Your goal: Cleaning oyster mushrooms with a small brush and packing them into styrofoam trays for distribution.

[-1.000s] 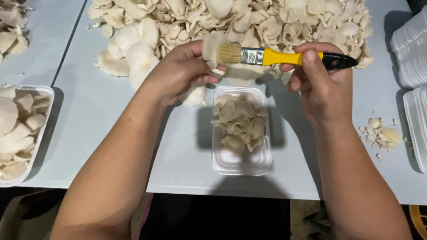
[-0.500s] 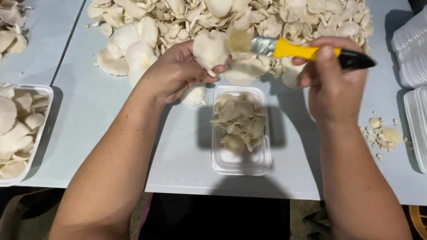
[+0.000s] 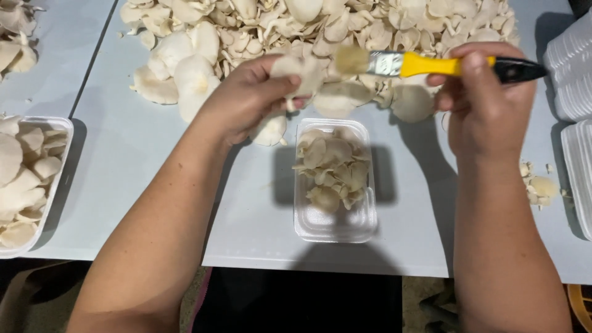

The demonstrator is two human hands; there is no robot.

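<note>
My left hand (image 3: pixel 246 98) grips a pale oyster mushroom (image 3: pixel 302 71) above the table. My right hand (image 3: pixel 484 102) holds a paintbrush (image 3: pixel 431 63) with a yellow and black handle. Its bristles sit just right of the mushroom, blurred by motion. Below both hands stands a clear plastic tray (image 3: pixel 336 225) partly filled with mushrooms. A big heap of loose oyster mushrooms (image 3: pixel 308 31) covers the far side of the table.
A second tray full of mushrooms (image 3: pixel 28 179) stands at the left edge. Stacks of white foam trays (image 3: pixel 573 80) line the right side. A few mushroom scraps (image 3: pixel 539 188) lie by my right forearm. The light grey table (image 3: pixel 123 185) ends near my body.
The brush has swept from over the mushroom to its right side and risen slightly. My left hand keeps the mushroom, turned a little.
</note>
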